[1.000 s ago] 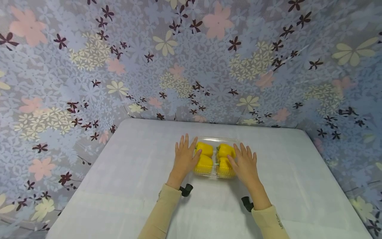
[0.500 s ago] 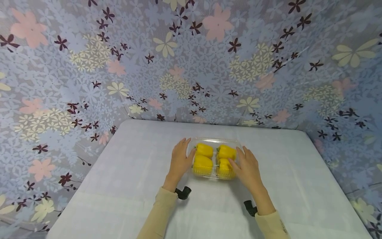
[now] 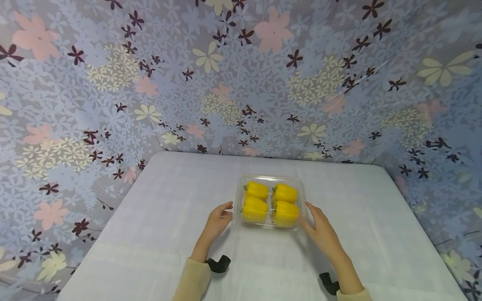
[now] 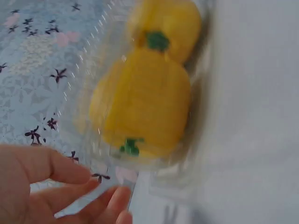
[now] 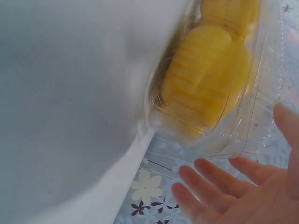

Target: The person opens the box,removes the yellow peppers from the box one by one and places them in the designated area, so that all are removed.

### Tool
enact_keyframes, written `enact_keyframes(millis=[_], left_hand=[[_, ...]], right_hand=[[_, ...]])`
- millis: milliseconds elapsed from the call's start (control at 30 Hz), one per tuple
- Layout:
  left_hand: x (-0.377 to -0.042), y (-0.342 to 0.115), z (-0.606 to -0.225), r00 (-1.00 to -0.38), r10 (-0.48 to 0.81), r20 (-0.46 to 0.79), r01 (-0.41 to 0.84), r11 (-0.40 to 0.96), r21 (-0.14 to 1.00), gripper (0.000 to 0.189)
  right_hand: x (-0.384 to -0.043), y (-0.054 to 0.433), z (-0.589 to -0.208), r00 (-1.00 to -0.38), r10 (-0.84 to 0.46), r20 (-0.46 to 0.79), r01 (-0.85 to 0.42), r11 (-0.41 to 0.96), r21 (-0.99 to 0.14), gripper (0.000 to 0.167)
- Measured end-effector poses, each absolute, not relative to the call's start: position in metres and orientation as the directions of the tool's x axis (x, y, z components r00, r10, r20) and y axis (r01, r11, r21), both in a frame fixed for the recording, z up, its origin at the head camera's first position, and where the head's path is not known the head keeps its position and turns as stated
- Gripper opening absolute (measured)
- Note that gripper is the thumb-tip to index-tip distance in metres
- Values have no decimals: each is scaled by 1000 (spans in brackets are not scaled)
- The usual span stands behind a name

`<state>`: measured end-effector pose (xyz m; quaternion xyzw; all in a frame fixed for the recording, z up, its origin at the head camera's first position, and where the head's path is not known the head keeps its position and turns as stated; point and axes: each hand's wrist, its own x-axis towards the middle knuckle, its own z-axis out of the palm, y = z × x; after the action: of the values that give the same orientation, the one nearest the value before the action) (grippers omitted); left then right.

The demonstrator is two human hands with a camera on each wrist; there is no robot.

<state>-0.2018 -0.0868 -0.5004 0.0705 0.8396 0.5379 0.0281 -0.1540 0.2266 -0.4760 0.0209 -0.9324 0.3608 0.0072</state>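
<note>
A clear plastic clamshell box (image 3: 269,179) stands on the white-covered table, its lid lying over several yellow bell peppers (image 3: 285,213). Green stems show on two peppers (image 4: 149,98) in the left wrist view. My left hand (image 3: 216,221) hovers off the box's near left corner, fingers loosely bent and nothing between them; the left wrist view shows a gap from hand (image 4: 42,186) to box. At the right side, my right hand (image 3: 324,232) has its fingers spread, fingertips right at the box's edge. In the right wrist view this hand (image 5: 252,196) is relaxed and holds nothing.
White cloth covers the table (image 3: 180,188), which ends at a wall with flowered covering (image 3: 241,83) behind and at both sides. A black wrist mount (image 3: 219,264) sits on the left wrist and another mount (image 3: 329,284) on the right.
Both hands have drawn away from over the lid, back towards the person and outwards to either side. The box and peppers stay in nearly the same place.
</note>
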Motion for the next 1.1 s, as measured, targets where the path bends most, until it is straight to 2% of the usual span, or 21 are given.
enact_keyframes(millis=[100,233,400,500,600,700,833,933,967,1100], left_hand=[[-195,-84,-502,-975,219,38,126,407,905,60],[-189,-80,-504,-976,213,41,122,383,916,66],[-188,-77,-510,-988,157,-5,34,245,969,57],[-190,-75,-513,-988,136,-76,-58,129,990,54],[-190,-73,-509,-986,122,-114,-104,81,991,52],[-189,-72,-509,-994,72,-85,-81,61,995,46],[-189,-69,-516,-999,-27,26,25,21,999,33],[-190,-67,-516,-996,-93,-1,-3,19,1000,30],[-191,-65,-516,-992,-114,-45,-48,26,998,31],[-191,-64,-514,-986,-135,-101,-103,13,995,32]], right_hand=[[-151,226,-478,-999,-42,27,-49,742,-669,79],[-148,224,-481,-997,-32,73,-72,746,-662,82],[-145,223,-483,-995,-18,101,-80,747,-660,76],[-144,223,-484,-993,-11,117,-86,748,-658,73],[-145,223,-486,-990,-4,142,-97,751,-654,72],[-146,222,-487,-986,-2,169,-113,751,-651,71],[-147,222,-488,-983,-2,183,-123,751,-648,70],[-148,222,-488,-984,0,177,-118,747,-655,69],[-148,222,-488,-984,1,177,-118,745,-657,69],[-148,221,-488,-985,4,175,-115,737,-666,68]])
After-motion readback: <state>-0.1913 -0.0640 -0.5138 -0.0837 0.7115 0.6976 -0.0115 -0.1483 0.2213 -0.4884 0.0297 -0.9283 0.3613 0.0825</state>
